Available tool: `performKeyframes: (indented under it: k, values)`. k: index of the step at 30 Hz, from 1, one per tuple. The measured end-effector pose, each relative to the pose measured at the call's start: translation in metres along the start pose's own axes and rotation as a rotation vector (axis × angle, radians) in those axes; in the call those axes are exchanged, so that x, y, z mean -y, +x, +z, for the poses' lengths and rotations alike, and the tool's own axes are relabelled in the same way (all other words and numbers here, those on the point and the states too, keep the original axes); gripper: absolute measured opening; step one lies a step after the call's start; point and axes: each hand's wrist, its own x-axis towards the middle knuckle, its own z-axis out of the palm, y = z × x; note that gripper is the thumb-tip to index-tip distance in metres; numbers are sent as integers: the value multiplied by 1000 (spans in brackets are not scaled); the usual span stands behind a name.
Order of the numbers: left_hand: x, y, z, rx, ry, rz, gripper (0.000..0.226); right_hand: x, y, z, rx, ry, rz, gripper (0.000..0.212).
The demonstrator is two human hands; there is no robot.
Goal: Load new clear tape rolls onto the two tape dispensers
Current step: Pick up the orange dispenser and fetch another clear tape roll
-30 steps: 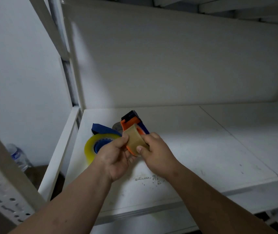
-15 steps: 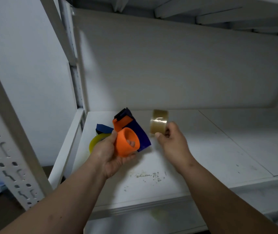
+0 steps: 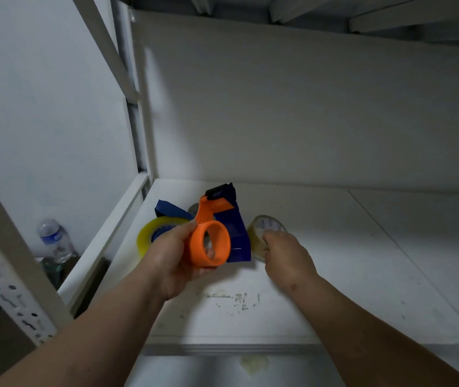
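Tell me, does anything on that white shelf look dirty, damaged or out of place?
Yes. The white shelf has a patch of dark scuffs near its front edge, between the forearms, like worn paint or old residue. A yellowish stain marks the surface below the edge. A plastic water bottle stands down beside the rack, oddly tucked away.
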Motion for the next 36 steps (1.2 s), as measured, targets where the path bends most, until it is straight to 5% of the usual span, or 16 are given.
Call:
performKeyframes:
  k: [8,16,22,27,36]
  values:
    - [12,4,5,-47,-15,5,33,-15,13,21,79,-121,-90,58]
    - [13,8,24,10,-6,3,37,-7,10,-17,-204,290,78,31]
    - [1,4,49,153,34,5,27,1,1,-36,-175,719,189,32]
    - [16,3,72,285,128,-21,28,-15,-22,-42,-222,721,208,12]
    - [79,0,173,475,247,-107,35,-124,-83,-65,-280,738,365,17]
